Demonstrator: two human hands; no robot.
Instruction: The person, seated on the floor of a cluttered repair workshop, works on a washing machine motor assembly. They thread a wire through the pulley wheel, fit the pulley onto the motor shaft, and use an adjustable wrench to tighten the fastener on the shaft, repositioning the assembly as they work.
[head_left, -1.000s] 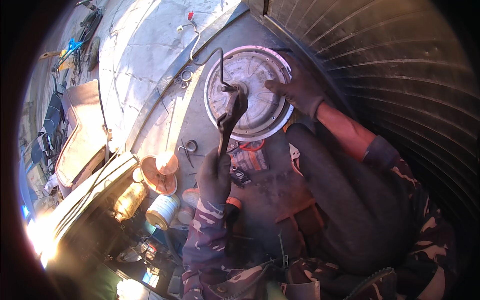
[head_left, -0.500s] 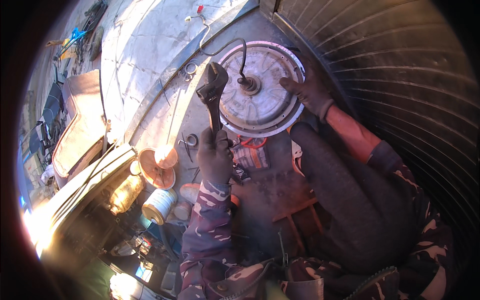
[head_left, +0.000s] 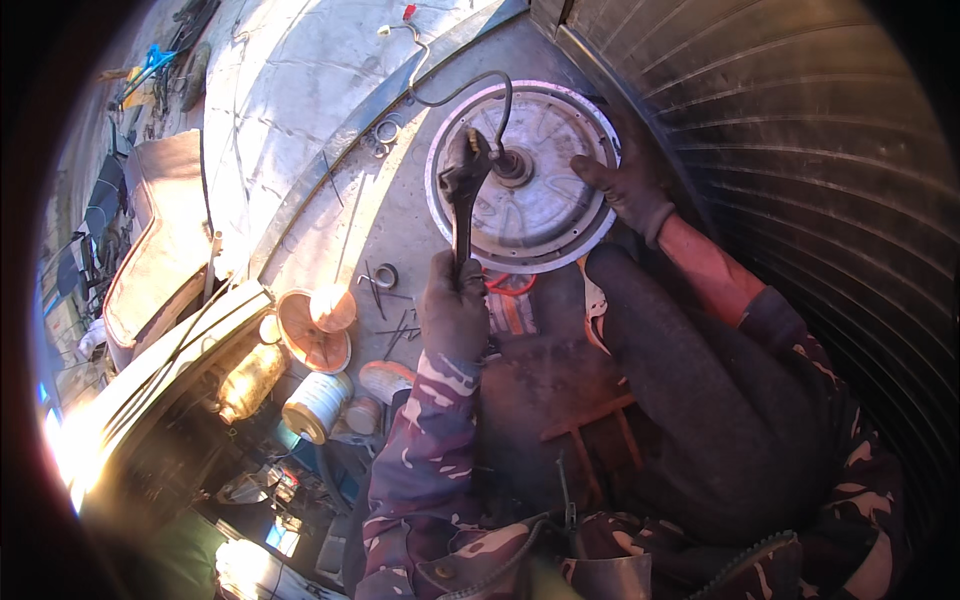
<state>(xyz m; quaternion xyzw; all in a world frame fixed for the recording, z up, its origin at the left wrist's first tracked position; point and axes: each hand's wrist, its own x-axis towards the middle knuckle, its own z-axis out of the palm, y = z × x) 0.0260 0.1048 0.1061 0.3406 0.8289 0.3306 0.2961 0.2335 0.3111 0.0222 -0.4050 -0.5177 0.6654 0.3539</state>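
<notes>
My gloved left hand (head_left: 455,308) is closed round the handle of a dark adjustable wrench (head_left: 462,215). The wrench head is over the left part of a round silver hub motor (head_left: 545,225), near its central axle (head_left: 513,168); whether they touch I cannot tell. A dark cable (head_left: 508,105) leaves the axle and runs up left to small connectors. On the motor's right rim is my gloved right hand (head_left: 640,195), thumb on the cover and the other fingers round the edge, partly hidden. Red-handled pliers (head_left: 512,286) lie just below the motor.
Metal rings (head_left: 386,130) and thin hex keys (head_left: 375,285) lie left of the motor. Further down left are an orange dish (head_left: 312,345), a white spool (head_left: 318,405) and a yellowish bottle (head_left: 250,382). A ribbed metal shutter (head_left: 800,150) rises close on the right.
My left hand has moved right with the wrench, bringing its head from the motor's left edge over the cover, close to the axle. My right hand stays on the rim.
</notes>
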